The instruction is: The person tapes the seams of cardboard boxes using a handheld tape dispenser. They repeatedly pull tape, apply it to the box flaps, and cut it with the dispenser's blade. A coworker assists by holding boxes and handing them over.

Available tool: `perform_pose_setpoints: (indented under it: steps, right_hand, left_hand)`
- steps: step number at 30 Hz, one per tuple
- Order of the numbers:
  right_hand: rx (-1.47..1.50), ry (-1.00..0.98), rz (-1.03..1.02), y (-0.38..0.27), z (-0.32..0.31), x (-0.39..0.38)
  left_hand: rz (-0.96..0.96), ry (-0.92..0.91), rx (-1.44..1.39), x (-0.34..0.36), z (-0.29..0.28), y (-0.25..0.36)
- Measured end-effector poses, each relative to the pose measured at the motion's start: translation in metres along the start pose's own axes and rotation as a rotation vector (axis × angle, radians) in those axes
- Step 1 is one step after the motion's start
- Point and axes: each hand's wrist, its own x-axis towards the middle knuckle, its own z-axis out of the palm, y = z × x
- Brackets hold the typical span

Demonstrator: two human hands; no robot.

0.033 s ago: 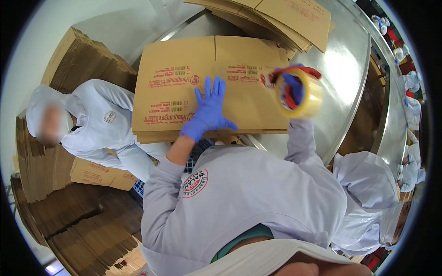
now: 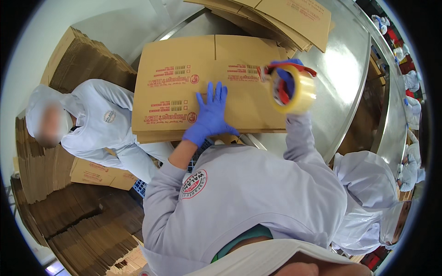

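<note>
A flat brown cardboard carton [image 2: 184, 50] with red print lies in front of me on top of other flattened cartons. My left hand [image 2: 208, 117], in a blue glove, rests on its near part with the fingers stretched and spread. Over the carton's right edge, my right hand [image 2: 287, 82], also gloved in blue, grips a tape dispenser [image 2: 302, 95] with red parts and a large roll of clear yellowish tape. The roll hides much of that hand, and motion blurs the dispenser slightly. Whether the tape touches the carton I cannot tell.
More flattened cartons [image 2: 294, 23] lie at the far side of the metal table [image 2: 343, 69]. Tall carton stacks [image 2: 69, 221] stand at left. A person in white [image 2: 108, 117] is close on my left, another [image 2: 363, 184] on my right. Several people work farther right.
My left hand has slid slightly toward me on the carton. My right hand and the tape dispenser have shifted a little left and away from me.
</note>
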Motion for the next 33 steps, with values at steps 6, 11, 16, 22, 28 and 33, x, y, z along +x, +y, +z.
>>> perform_pose_setpoints:
  steps: [6, 11, 16, 22, 28, 33]
  right_hand:
    - [0.386, 0.264, 0.332, 0.115, 0.042, 0.032]
    - [0.254, 0.156, 0.598, 0.196, 0.032, 0.018]
    - [0.607, 0.183, 0.67, 0.177, 0.027, 0.004]
    - [0.367, 0.078, 0.634, 0.056, 0.053, -0.066]
    - [-0.396, -0.241, 0.453, 0.114, 0.02, -0.057]
    - [-0.635, -0.325, 0.418, 0.16, -0.008, -0.023]
  left_hand:
    - [0.031, 0.184, 0.012, -0.006, 0.033, -0.004]
    - [0.046, 0.276, 0.006, -0.004, 0.04, -0.005]
    - [0.031, 0.3, 0.033, -0.004, 0.053, -0.004]
    - [0.032, 0.315, 0.035, -0.007, 0.059, -0.012]
    - [0.031, 0.336, -0.008, -0.008, 0.056, -0.006]
    - [-0.014, 0.238, 0.024, -0.007, 0.041, 0.003]
